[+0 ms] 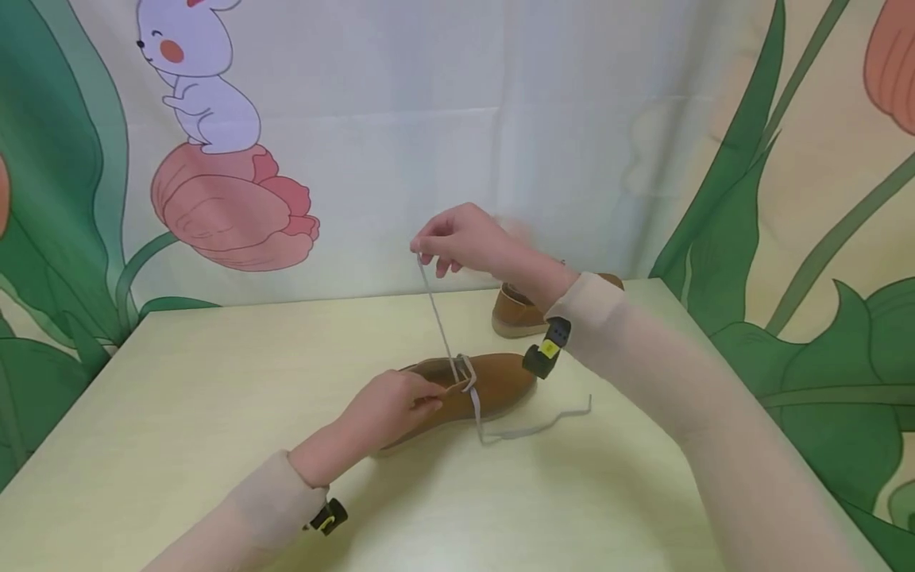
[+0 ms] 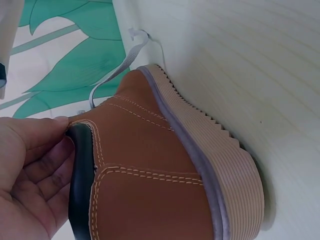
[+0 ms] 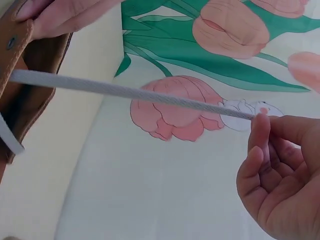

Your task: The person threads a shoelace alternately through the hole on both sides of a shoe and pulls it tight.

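A brown leather shoe (image 1: pixel 500 380) stands on the table, its toe toward the right. My left hand (image 1: pixel 393 403) pinches the near edge of its opening, by the eyelets; the left wrist view shows thumb and fingers (image 2: pixel 42 160) on either side of the leather. Above the shoe, my right hand (image 1: pixel 465 238) pinches the end of a grey shoelace (image 3: pixel 150 96) between thumb and forefinger. That lace runs taut from inside the shoe up to the fingertips. The lace's other end (image 1: pixel 529 431) trails loosely over the near side onto the table.
A second brown shoe (image 1: pixel 511 314) stands at the back of the table (image 1: pixel 236 373), partly hidden by my right forearm. Close behind the table hangs a cloth backdrop (image 1: pixel 372 175) printed with a rabbit and flowers.
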The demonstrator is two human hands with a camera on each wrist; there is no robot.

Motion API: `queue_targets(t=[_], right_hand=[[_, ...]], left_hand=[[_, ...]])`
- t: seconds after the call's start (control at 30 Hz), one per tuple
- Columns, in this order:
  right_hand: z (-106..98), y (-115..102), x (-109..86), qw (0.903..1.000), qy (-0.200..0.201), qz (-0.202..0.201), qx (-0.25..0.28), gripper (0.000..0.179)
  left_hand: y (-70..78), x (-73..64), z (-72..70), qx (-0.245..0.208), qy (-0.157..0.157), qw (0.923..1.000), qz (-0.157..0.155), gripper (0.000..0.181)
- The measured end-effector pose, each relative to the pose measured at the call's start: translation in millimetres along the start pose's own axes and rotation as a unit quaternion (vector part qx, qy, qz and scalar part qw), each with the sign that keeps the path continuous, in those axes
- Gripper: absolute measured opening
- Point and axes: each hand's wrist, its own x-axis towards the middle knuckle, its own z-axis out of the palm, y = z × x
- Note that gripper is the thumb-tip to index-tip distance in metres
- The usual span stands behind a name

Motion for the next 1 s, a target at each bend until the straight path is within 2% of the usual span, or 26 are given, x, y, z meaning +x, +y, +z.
queue_targets(t=[0.13,0.27,0.37,0.43,0.53,0.67,0.77,0.9,1.0], right_hand=[[16,1,5.7,0.9992,-0.039,0.008,0.010,0.023],[30,14,2.3,0.9954,-0.094,0.009,-0.018,0.035],[27,32,-11.3,0.9907,-0.118,-0.006,-0.068,0.037],[20,49,-24.5,0.9879,-0.120,-0.013,-0.097,0.034],[10,80,-46.6,0.9833,-0.112,-0.005,-0.143,0.028],[1,127,-75.8,0.9779,-0.090,0.051,-0.182,0.023],[-3,160,-95.0,0.9721,-0.075,0.119,-0.188,0.022],[-5,194,-113.9,0.9564,-0.060,0.201,-0.204,0.030],[-5,209,-120.7,0.9425,-0.056,0.241,-0.224,0.038]], left_hand=[[0.3,0.3,0.1,0.000,-0.001,1.0000,0.003,0.015],[-0.3,-0.6,0.8,0.001,0.001,1.0000,0.003,0.014],[-2.9,-1.1,-0.3,-0.009,-0.003,1.0000,-0.003,0.010],[-6.2,-0.8,-3.9,-0.026,-0.012,0.9995,-0.015,0.010],[-12.7,1.3,-13.0,-0.061,-0.027,0.9965,-0.050,0.014],[-22.4,8.4,-25.3,-0.069,-0.028,0.9940,-0.079,0.014],[-28.6,16.7,-31.1,-0.059,-0.026,0.9944,-0.084,0.015],[-36.3,30.6,-32.3,-0.057,-0.043,0.9932,-0.092,0.022],[-42.2,41.5,-29.7,-0.063,-0.071,0.9901,-0.103,0.026]])
